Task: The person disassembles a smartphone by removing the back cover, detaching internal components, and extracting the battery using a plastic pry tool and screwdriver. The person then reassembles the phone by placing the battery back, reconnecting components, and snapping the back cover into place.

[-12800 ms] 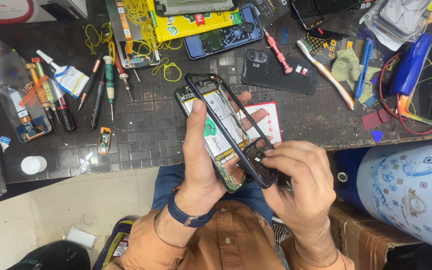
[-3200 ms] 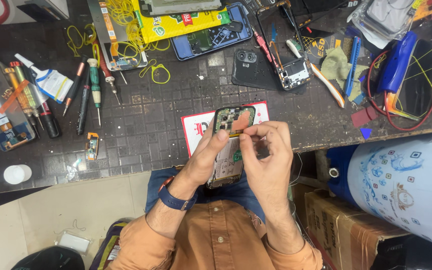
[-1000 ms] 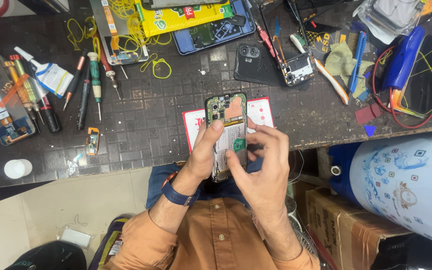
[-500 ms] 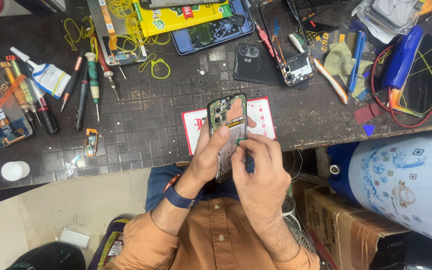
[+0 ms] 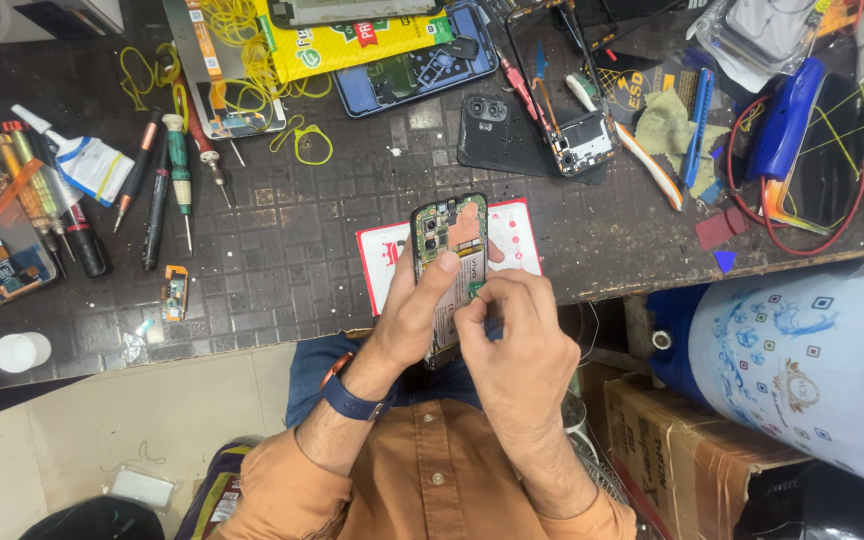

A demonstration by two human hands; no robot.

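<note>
The left hand (image 5: 414, 310) is cradling an opened phone (image 5: 449, 270) with its back cover off and boards exposed, held over the worktop (image 5: 282, 270) edge at about 6 o'clock from a loose black back cover (image 5: 492, 122). The right hand (image 5: 517, 340) is pressing its fingers (image 5: 474, 300) narrowly at mid-body, possibly on a connector. Reassembly is looking unfinished.

A bare stretch of dark mat (image 5: 302, 230) is left open between the screwdrivers (image 5: 167, 185) on the left and the white-and-red card (image 5: 517, 235), while passage beyond is blocked by the black back cover (image 5: 492, 130), the stripped phone frame (image 5: 577, 140) and yellow rubber bands (image 5: 302, 145).
</note>
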